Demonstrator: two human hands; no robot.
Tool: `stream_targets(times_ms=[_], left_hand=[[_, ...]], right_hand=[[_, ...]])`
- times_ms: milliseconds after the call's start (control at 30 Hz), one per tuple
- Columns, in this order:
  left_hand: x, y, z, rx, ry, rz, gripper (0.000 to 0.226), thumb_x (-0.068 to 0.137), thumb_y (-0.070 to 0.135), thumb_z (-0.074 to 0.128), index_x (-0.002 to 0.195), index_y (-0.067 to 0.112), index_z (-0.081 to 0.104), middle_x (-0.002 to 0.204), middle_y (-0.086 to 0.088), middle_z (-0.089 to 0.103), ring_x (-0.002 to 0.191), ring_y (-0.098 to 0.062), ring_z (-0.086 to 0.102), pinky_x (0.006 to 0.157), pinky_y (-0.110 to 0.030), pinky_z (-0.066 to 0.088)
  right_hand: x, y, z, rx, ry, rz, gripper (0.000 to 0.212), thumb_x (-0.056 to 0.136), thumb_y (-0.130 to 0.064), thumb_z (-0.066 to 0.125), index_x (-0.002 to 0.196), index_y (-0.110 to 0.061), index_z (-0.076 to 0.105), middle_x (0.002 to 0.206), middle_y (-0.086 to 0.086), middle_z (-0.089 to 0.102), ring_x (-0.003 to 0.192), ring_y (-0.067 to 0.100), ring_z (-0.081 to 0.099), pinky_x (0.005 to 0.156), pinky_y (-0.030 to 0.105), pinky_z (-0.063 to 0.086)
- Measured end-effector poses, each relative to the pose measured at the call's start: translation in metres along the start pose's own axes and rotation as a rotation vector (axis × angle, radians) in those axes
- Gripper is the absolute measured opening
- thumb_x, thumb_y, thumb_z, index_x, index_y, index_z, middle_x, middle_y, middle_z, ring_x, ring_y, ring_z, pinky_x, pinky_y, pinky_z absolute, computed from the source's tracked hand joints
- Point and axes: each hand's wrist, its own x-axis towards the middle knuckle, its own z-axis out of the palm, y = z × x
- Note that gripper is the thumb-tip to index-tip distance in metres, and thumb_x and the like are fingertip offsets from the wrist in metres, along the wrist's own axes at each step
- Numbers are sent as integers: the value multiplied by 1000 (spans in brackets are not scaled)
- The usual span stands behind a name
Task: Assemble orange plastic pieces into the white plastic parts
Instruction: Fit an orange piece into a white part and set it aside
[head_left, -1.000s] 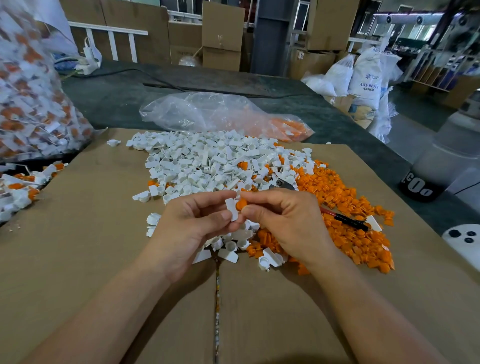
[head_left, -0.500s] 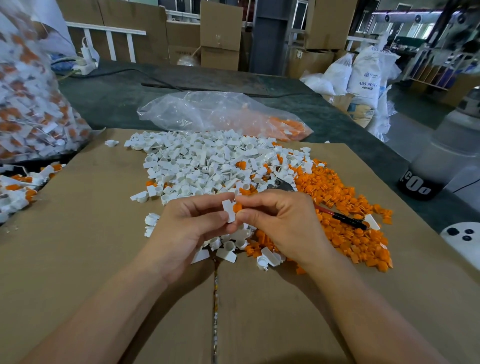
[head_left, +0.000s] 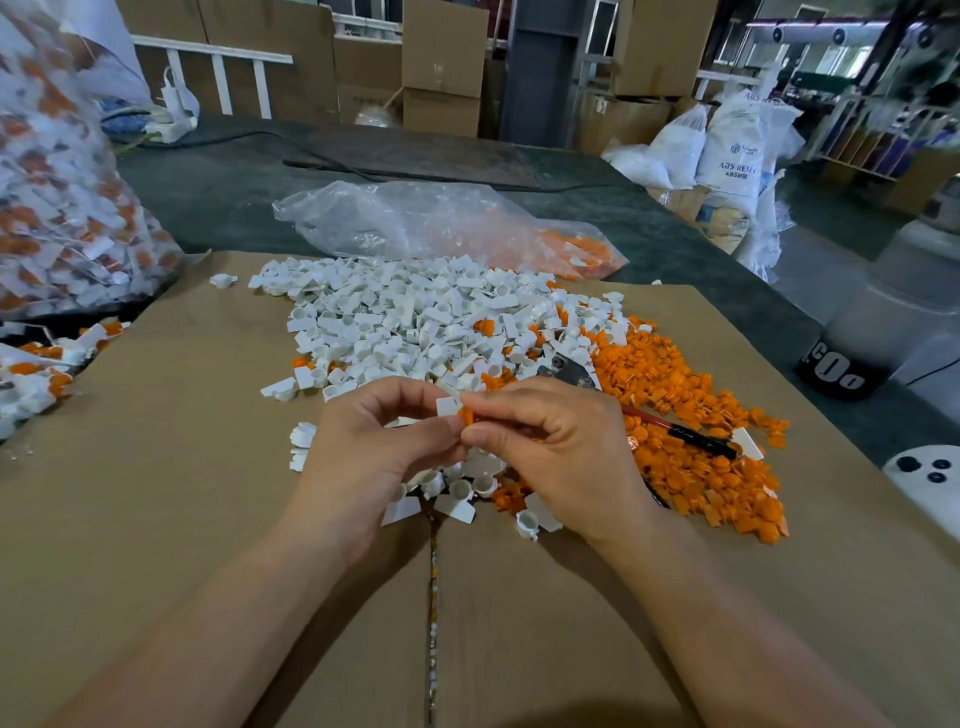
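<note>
Cardboard sheet (head_left: 156, 519) covers the near part of a dark table (head_left: 234, 192). At the far left stands a big clear sack (head_left: 62, 208) packed with white and orange parts. A flatter plastic bag (head_left: 415, 223) lies beyond the cardboard, with orange pieces in its right end. A heap of white parts (head_left: 405, 322) lies mid-sheet and touches the heap of orange pieces (head_left: 691, 415) to its right. Both hands meet just in front of the heaps. The left hand (head_left: 374, 457) pinches a white part (head_left: 448, 406) between thumb and forefinger. The right hand (head_left: 561, 452) pinches an orange piece (head_left: 466, 417), which touches the white part's lower edge; whether it is seated I cannot tell. A tool with a red and black handle (head_left: 680, 428) lies across the orange heap.
</note>
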Motion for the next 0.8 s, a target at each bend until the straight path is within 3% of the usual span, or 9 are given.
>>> stream_targets(times_ms=[133, 267, 400, 567, 800], left_hand=[[0, 1, -2, 5, -12, -29, 9, 52, 7, 70, 60, 8, 66, 62, -9, 65, 53, -20, 65, 55, -20, 55], [0, 2, -3, 59, -9, -56, 16, 53, 9, 69, 67, 3, 62, 57, -10, 66, 50, -18, 64, 52, -20, 54], [3, 3, -2, 51, 6, -75, 18, 53, 7, 68, 68, 1, 61, 56, -9, 64, 49, -17, 63, 49, -20, 53], [1, 5, -2, 36, -17, -103, 14, 52, 6, 68, 64, 1, 63, 57, -10, 63, 49, -16, 62, 48, -18, 52], [1, 8, -1, 23, -42, -158, 4, 50, 4, 68, 50, 7, 66, 54, -11, 63, 46, -15, 62, 43, -17, 49]], right_hand=[[-1, 0, 1, -39, -14, -44, 26, 73, -9, 72, 98, -3, 71, 86, 7, 71, 80, 11, 65, 73, 27, 54], [-1, 1, 2, -39, -28, -48, 26, 73, -11, 71, 99, -4, 71, 86, 6, 71, 80, 11, 64, 73, 29, 54], [-1, 1, 2, 51, -40, 50, 40, 71, -11, 75, 110, -16, 65, 90, -8, 64, 86, 10, 64, 80, 29, 54], [0, 0, 5, 36, -28, -36, 38, 72, -15, 71, 108, -21, 63, 91, -21, 60, 87, 7, 64, 78, 31, 54], [1, 5, 3, -8, -24, -116, 31, 71, -11, 72, 102, -8, 69, 82, 3, 70, 77, 12, 64, 69, 31, 53]])
